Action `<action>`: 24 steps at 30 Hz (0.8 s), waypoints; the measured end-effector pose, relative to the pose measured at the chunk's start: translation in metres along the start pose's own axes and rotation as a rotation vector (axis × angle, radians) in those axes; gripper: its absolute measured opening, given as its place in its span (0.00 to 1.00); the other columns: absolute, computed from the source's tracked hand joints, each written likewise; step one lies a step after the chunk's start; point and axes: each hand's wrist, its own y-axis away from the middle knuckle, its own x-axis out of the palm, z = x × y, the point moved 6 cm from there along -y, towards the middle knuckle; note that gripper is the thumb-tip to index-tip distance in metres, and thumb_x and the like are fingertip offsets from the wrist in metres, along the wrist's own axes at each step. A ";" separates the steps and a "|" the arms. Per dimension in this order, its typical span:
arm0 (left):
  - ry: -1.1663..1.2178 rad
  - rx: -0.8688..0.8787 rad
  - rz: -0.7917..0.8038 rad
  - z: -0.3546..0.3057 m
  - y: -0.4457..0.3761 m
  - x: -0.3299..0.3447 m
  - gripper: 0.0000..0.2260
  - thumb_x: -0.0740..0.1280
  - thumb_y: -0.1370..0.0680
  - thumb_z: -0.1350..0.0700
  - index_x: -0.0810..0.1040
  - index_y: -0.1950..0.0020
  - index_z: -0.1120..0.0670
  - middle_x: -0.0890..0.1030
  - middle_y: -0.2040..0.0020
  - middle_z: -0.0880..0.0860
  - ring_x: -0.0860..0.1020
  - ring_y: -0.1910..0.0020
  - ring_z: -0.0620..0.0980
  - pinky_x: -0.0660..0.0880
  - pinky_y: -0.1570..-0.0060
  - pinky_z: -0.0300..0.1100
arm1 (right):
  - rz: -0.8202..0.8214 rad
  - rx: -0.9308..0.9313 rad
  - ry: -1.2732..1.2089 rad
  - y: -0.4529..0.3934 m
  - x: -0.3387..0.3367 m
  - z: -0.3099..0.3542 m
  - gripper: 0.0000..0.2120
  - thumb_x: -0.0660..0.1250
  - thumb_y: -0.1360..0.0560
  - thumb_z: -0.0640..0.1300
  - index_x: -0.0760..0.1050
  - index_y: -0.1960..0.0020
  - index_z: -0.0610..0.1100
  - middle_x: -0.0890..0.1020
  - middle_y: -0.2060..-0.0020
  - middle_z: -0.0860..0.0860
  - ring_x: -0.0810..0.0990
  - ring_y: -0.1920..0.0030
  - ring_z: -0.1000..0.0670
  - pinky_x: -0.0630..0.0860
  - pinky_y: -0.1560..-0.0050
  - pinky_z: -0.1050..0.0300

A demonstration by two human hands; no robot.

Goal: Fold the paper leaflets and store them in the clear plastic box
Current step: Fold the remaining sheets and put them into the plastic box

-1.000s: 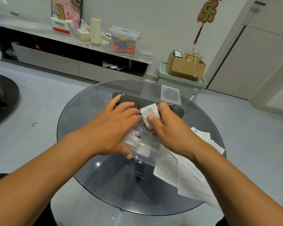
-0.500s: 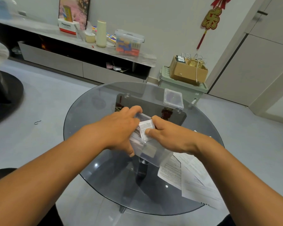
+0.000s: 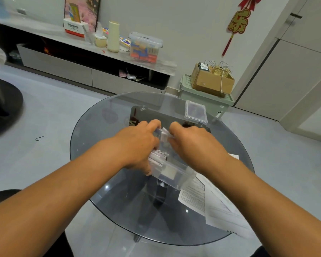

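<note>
The left hand (image 3: pixel 137 145) lay over the left side of the clear plastic box (image 3: pixel 171 173) near the middle of the round glass counter (image 3: pixel 100 145). Its fingers curled over the box's far rim and its thumb pressed the near left wall, so the hand grasped the box. Folded leaflets (image 3: pixel 157 156) stood packed on edge inside the box, against its left wall, just beside the left palm.

At the far end of the box, between the 2 hands, 1 folded leaflet (image 3: pixel 165 135) sat at the rim; blur prevented telling how far in it was. The right hand (image 3: pixel 195 143) was over the box's right side, fingers curled down at that leaflet. Whether it pinched the paper or only pressed it could not be determined.

The box lid (image 3: pixel 195 112) lay flat toward the counter's far right edge, well apart from the box. Unfolded printed sheets (image 3: pixel 211 206) lay in an overlapping spread at the counter's near right edge, 1 corner touching or under the box's near right corner, and partly under the right forearm.

Beyond the counter's far right edge, a cardboard carton (image 3: pixel 211 82) stood on a green bin (image 3: pixel 206 98) on the floor.
</note>
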 end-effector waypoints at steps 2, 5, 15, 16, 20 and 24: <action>0.017 -0.003 -0.002 0.001 0.000 0.001 0.30 0.77 0.34 0.35 0.78 0.36 0.46 0.53 0.26 0.46 0.65 0.33 0.51 0.76 0.45 0.47 | 0.001 -0.084 0.176 -0.005 0.008 0.008 0.10 0.61 0.16 0.44 0.59 0.51 0.48 0.64 0.69 0.52 0.69 0.70 0.46 0.63 0.72 0.52; 0.048 -0.005 0.003 0.002 0.001 0.002 0.30 0.77 0.34 0.37 0.77 0.35 0.47 0.52 0.26 0.47 0.64 0.31 0.50 0.77 0.43 0.48 | 0.047 -0.131 0.227 -0.015 0.018 0.011 0.08 0.64 0.18 0.41 0.66 0.52 0.49 0.61 0.69 0.53 0.69 0.68 0.45 0.62 0.71 0.53; 0.148 0.008 -0.052 0.008 0.003 0.003 0.29 0.81 0.36 0.41 0.72 0.44 0.49 0.56 0.27 0.46 0.67 0.35 0.49 0.75 0.46 0.43 | 0.276 -0.008 -0.031 -0.034 0.040 0.013 0.11 0.61 0.16 0.42 0.81 0.42 0.44 0.82 0.53 0.44 0.77 0.59 0.45 0.74 0.58 0.52; 0.144 0.013 -0.066 0.008 0.004 0.002 0.30 0.81 0.37 0.42 0.68 0.47 0.48 0.58 0.30 0.46 0.68 0.37 0.49 0.73 0.50 0.41 | 0.309 0.008 -0.098 -0.034 0.040 0.011 0.12 0.59 0.15 0.44 0.81 0.44 0.42 0.83 0.52 0.44 0.78 0.58 0.45 0.75 0.56 0.51; 0.121 0.023 -0.114 0.008 0.002 0.003 0.33 0.82 0.39 0.42 0.61 0.48 0.46 0.62 0.42 0.45 0.67 0.49 0.49 0.63 0.65 0.34 | 0.502 0.085 -0.499 -0.030 0.038 -0.002 0.20 0.61 0.17 0.59 0.83 0.42 0.44 0.86 0.50 0.48 0.84 0.50 0.49 0.79 0.44 0.53; 0.123 0.018 -0.100 0.007 0.003 0.003 0.35 0.81 0.38 0.43 0.59 0.46 0.45 0.62 0.39 0.46 0.67 0.47 0.49 0.64 0.61 0.36 | 0.481 0.133 -0.603 -0.029 0.045 -0.002 0.16 0.66 0.19 0.56 0.84 0.41 0.47 0.87 0.49 0.49 0.85 0.51 0.50 0.81 0.41 0.51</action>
